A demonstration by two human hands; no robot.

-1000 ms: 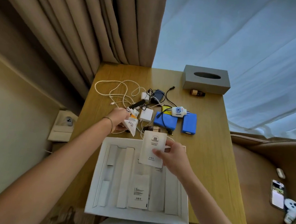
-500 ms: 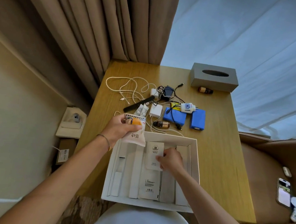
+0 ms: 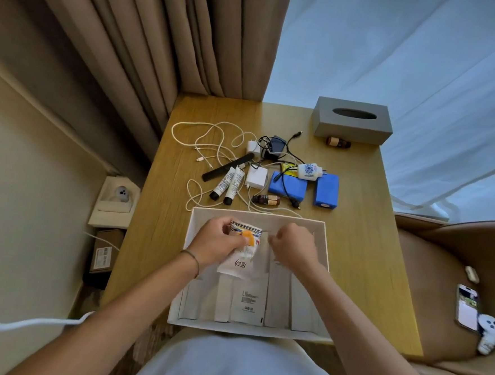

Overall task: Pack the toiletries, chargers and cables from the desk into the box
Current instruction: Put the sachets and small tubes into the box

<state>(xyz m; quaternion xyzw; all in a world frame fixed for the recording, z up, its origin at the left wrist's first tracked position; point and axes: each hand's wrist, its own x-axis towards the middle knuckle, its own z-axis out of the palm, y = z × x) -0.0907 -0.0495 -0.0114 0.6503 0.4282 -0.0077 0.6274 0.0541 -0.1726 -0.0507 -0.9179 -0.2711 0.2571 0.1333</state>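
The white box (image 3: 322,245) lies open at the desk's near edge, with white dividers and a flat white sachet (image 3: 248,306) inside. My left hand (image 3: 217,242) holds a white and orange packet (image 3: 243,253) low over the box's middle. My right hand (image 3: 293,244) is curled beside it inside the box; whether it holds the second sachet is hidden. Beyond the box lie two white tubes (image 3: 227,184), a white charger (image 3: 256,177), white cables (image 3: 211,143), a black comb (image 3: 227,167), a brown bottle (image 3: 266,200), two blue packs (image 3: 326,190) and a white plug (image 3: 309,171).
A grey tissue box (image 3: 352,120) and another brown bottle (image 3: 338,142) sit at the desk's far right. Curtains hang behind. A brown chair (image 3: 440,259) at the right carries a phone (image 3: 467,306) and a white controller (image 3: 491,333). A wall socket (image 3: 121,194) is left of the desk.
My left hand carried the orange packet from the desk into the box. My right hand lowered the white sachet into the box and curled shut. The view shifted toward the box.
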